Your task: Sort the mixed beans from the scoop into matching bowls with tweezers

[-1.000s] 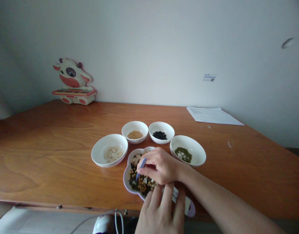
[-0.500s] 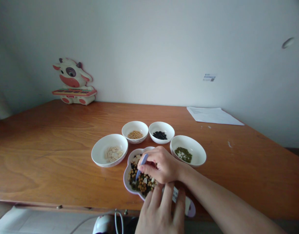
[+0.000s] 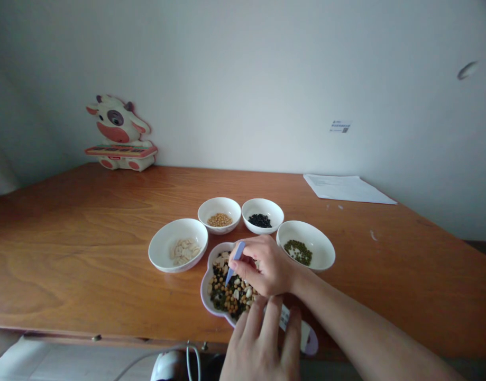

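Observation:
My right hand (image 3: pixel 266 264) is closed around a pair of purple tweezers (image 3: pixel 235 262). Their tips point down over a cloud-shaped dish (image 3: pixel 205 296) with a lilac rim, which holds mixed yellow beans, flat white seeds and dark green and black beans. Whether anything sits between the tips is too small to tell. At the dish's near edge, my left hand (image 3: pixel 262 338) lies with fingers stretched out, touching the rim beside the dish's handle (image 3: pixel 311 338); its thumb is hidden.
Around the dish stand white bowls: one with flat white seeds (image 3: pixel 157 248), one with yellow beans (image 3: pixel 205 211), one with black beans (image 3: pixel 277 214), one with green beans (image 3: pixel 326 248). A cow toy keyboard (image 3: pixel 119 137) and papers (image 3: pixel 349 189) are at the back.
My right hand has lifted slightly, and the tweezers' tips have moved up and a little right from the dish's lower left part. My left hand and the bowls have stayed put.

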`<move>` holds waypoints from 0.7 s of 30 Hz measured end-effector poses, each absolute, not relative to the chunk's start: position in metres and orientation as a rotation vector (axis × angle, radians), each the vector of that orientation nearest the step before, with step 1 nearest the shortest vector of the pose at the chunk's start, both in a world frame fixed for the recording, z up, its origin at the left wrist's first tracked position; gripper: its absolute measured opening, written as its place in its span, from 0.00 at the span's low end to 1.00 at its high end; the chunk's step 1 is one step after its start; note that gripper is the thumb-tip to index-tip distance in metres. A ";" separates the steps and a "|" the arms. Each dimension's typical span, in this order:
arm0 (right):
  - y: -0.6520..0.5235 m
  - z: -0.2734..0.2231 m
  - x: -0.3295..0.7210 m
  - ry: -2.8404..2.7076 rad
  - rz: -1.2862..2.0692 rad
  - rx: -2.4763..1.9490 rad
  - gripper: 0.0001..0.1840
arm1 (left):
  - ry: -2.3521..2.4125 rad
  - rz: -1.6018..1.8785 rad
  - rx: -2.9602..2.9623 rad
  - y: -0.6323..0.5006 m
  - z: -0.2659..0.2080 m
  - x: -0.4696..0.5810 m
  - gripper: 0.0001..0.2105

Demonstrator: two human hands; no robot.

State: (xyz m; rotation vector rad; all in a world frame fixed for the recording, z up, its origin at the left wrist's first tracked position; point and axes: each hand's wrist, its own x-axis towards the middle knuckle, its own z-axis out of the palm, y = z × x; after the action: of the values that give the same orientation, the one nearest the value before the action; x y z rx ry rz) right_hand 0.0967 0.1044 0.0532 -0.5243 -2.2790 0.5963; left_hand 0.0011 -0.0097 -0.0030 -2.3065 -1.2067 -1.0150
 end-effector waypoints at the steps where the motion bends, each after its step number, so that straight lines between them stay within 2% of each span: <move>1: 0.104 0.053 0.097 -2.272 0.584 -0.533 0.10 | -1.201 -1.019 -2.306 -0.010 -0.003 0.001 0.15; 21: 0.109 0.065 0.107 -2.228 0.398 -0.600 0.12 | -1.183 -1.110 -2.336 -0.009 0.003 0.001 0.12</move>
State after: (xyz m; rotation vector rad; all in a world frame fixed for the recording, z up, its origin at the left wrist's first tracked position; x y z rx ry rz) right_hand 0.1068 0.1091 0.0649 -0.6005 -2.2284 0.3979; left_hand 0.0011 -0.0095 0.0030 -2.3355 -1.1834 -1.1105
